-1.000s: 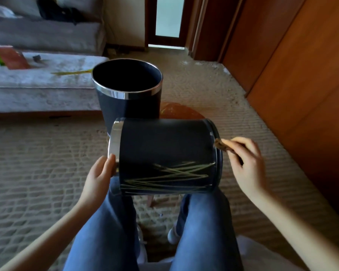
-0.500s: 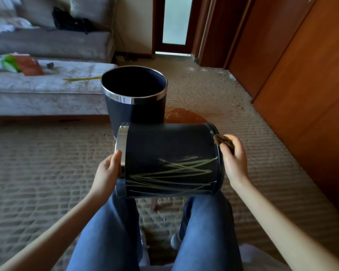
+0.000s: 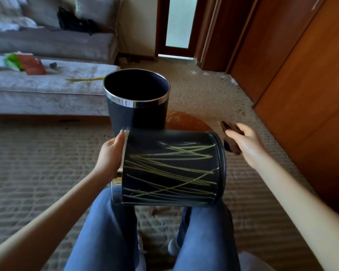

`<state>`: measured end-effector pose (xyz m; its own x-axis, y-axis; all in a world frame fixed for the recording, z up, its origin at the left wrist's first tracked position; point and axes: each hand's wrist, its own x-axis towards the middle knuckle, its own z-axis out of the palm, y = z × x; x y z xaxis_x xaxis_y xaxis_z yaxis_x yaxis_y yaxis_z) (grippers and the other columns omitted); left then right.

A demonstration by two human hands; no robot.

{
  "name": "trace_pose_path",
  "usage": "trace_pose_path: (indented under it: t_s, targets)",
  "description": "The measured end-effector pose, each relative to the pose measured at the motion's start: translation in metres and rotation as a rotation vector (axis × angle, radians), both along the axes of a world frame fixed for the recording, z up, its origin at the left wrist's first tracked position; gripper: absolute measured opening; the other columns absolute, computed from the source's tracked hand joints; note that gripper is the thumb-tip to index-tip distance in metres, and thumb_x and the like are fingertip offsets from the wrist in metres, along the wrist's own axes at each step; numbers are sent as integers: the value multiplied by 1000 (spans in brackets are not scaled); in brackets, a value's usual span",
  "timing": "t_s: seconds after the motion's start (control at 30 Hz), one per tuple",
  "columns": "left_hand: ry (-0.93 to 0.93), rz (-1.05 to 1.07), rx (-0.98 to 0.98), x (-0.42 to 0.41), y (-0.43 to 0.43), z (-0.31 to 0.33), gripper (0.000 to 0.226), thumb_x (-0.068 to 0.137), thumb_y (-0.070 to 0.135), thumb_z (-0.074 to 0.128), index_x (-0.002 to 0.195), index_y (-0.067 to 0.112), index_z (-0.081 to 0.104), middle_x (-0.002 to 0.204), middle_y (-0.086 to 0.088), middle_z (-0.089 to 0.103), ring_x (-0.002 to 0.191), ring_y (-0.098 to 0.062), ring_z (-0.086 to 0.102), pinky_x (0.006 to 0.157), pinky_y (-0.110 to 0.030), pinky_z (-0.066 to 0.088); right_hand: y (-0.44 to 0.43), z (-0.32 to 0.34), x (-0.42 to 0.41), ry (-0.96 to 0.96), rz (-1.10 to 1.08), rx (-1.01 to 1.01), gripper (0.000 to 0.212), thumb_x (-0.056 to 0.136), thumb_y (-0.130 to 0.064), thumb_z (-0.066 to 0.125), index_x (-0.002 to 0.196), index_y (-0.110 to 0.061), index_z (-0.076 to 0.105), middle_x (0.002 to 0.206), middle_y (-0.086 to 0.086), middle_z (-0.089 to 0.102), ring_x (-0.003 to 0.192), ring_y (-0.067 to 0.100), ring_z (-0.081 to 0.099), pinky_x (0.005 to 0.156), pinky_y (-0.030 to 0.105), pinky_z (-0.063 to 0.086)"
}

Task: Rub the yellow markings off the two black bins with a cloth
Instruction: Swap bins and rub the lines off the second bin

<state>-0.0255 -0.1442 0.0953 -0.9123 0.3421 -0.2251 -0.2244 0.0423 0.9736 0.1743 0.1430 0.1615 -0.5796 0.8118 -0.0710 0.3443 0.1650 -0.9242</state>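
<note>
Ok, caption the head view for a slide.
Left hand steadies yellow-scribbled black bin on lap; right hand holds brown cloth.

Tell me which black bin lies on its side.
The near bin, across the lap, yellow lines showing; the far bin stands upright on the floor.

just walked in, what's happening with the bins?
A seated person has one black bin lying on its side across their lap, yellow scribbles facing up. The left hand grips its chrome rim end. The right hand holds a brown cloth just off the bin's base, not touching the marks. No wiping is visible yet. A second black bin stands upright on the carpet behind.
</note>
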Motion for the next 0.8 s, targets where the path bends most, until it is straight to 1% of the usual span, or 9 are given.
trace_pose_path:
  t_s: [0.07, 0.13, 0.23, 0.3, 0.37, 0.43, 0.53, 0.63, 0.8]
  targets:
    - [26, 5, -13, -3, 2, -2, 43, 101, 47, 52, 91, 13, 76, 86, -13, 77, 82, -28, 71, 88, -44, 56, -1, 13, -11, -33, 121, 441, 29, 91, -8, 66, 120, -15, 67, 112, -1, 64, 104, 13, 57, 91, 23, 41]
    - [35, 8, -34, -6, 3, -2, 43, 100, 47, 51, 92, 14, 76, 91, -15, 77, 92, -33, 73, 94, -48, 55, -6, 9, -25, -99, 305, 759, 25, 88, -4, 66, 111, -14, 73, 106, 0, 67, 101, 16, 59, 90, 25, 44]
    - [6, 5, -39, -10, 5, 0, 46, 97, 51, 51, 89, 13, 75, 81, -16, 72, 77, -34, 67, 77, -43, 54, -13, -14, -37, -275, 482, 1054, 23, 89, -3, 66, 108, -11, 75, 103, 7, 73, 100, 32, 63, 92, 42, 51]
    - [-13, 10, -54, -11, 8, 2, 47, 99, 51, 50, 86, 11, 72, 58, -11, 55, 50, -25, 49, 52, -32, 40, -17, -15, -35, -267, 471, 1061, 24, 88, 0, 66, 109, -7, 75, 102, 9, 74, 99, 33, 63, 92, 41, 49]
    - [-27, 22, -91, -14, 11, 2, 47, 100, 50, 48, 85, 10, 68, 50, -4, 40, 40, -18, 32, 44, -25, 25, -28, -16, -21, -195, 424, 1078, 27, 85, 4, 69, 109, -6, 75, 101, 9, 74, 98, 32, 64, 92, 39, 48]
    - [-37, 18, -88, -18, 16, 4, 46, 100, 49, 48, 88, 8, 66, 51, -3, 40, 42, -18, 33, 45, -27, 25, -47, -24, 5, -117, 410, 1147, 27, 84, 4, 69, 109, -5, 76, 102, 8, 74, 99, 27, 64, 94, 37, 48]
    - [3, 8, -82, -24, 16, 1, 54, 95, 50, 51, 94, -1, 69, 66, -11, 57, 60, -25, 50, 58, -34, 38, -69, -44, 35, -36, 414, 1256, 28, 87, 2, 64, 112, -5, 75, 108, 7, 73, 104, 24, 64, 96, 39, 50]
    - [87, 10, -134, -23, 14, -6, 65, 91, 57, 48, 90, -7, 63, 72, -12, 55, 65, -24, 47, 59, -36, 36, -62, -42, 21, -39, 386, 1269, 27, 88, 3, 63, 111, -5, 74, 105, 8, 73, 101, 28, 64, 93, 41, 51]
    - [121, 29, -146, -11, 7, -11, 63, 98, 52, 47, 90, -10, 60, 69, -12, 51, 54, -20, 44, 54, -32, 35, -31, -14, -54, -366, 361, 1098, 27, 93, -2, 56, 108, -14, 75, 100, 6, 71, 94, 34, 59, 78, 40, 51]
